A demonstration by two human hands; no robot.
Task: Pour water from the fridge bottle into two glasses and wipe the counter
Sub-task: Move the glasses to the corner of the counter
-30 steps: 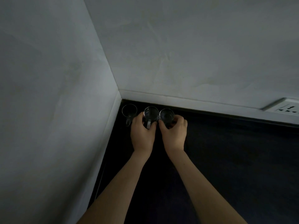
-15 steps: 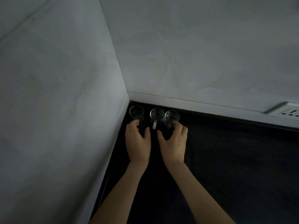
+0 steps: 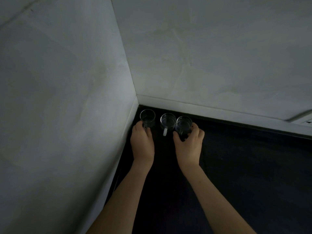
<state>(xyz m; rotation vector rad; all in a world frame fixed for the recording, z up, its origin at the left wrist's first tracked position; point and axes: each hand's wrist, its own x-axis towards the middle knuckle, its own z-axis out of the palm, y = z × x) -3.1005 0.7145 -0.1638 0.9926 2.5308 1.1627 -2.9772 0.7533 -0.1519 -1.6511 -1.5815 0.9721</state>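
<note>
Three clear glass mugs stand in a row in the back corner of a dark counter (image 3: 244, 166). My left hand (image 3: 142, 142) grips the handle side of the left glass (image 3: 147, 117). The middle glass (image 3: 168, 121) stands untouched, its pale handle pointing toward me. My right hand (image 3: 189, 143) is wrapped around the right glass (image 3: 184, 124), thumb on its left side and fingers on its right. No bottle is in view.
White walls meet at the corner, close to the left glass. A wall socket plate (image 3: 303, 118) sits at the far right above the counter's back edge. The light is dim.
My left hand has moved from the middle glass to the left glass. My right hand drew back a little, then closed round the right glass.
</note>
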